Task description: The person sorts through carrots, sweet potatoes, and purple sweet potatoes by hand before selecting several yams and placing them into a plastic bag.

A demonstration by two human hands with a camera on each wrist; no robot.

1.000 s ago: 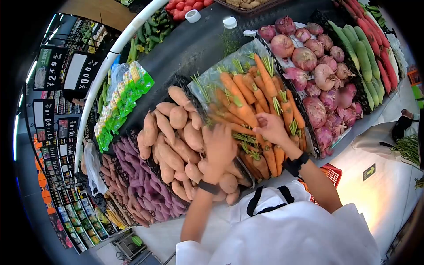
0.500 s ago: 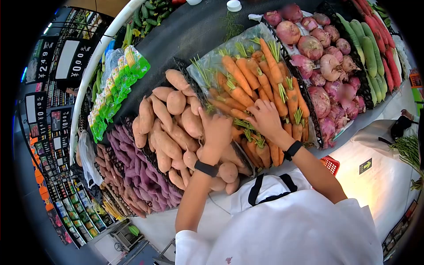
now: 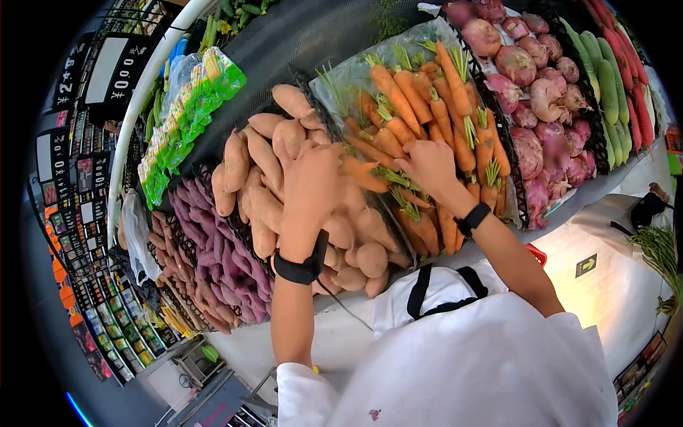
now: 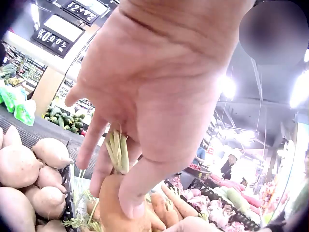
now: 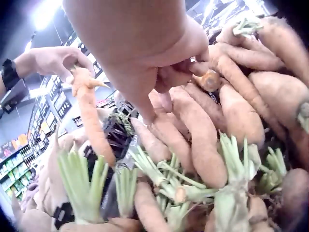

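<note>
My left hand (image 3: pixel 313 188) pinches one carrot (image 3: pixel 364 173) by its leafy top, above the edge between sweet potatoes (image 3: pixel 267 160) and carrots. In the left wrist view, thumb and fingers of the left hand (image 4: pixel 154 92) are around the top of the carrot (image 4: pixel 116 205). The right wrist view shows this knobbly carrot (image 5: pixel 91 121) hanging from the left hand (image 5: pixel 60 60). My right hand (image 3: pixel 432 171) rests on the carrot pile (image 3: pixel 420 96), fingers bent, fingertips touching carrots. Seen from the right wrist, that hand (image 5: pixel 140 53) reaches down onto carrots (image 5: pixel 200 130); its fingertips are partly hidden.
Purple sweet potatoes (image 3: pixel 217 235) lie left of the tan ones. Red onions (image 3: pixel 516 64), green radishes (image 3: pixel 605 85) and red radishes (image 3: pixel 633 99) lie to the right. Packaged corn (image 3: pixel 181 132) sits at the back left. Black mesh dividers separate the piles.
My left hand has moved left from the carrot edge over the sweet potatoes, and a carrot now shows in it. The right hand stays on the carrots, fingers more bent.
</note>
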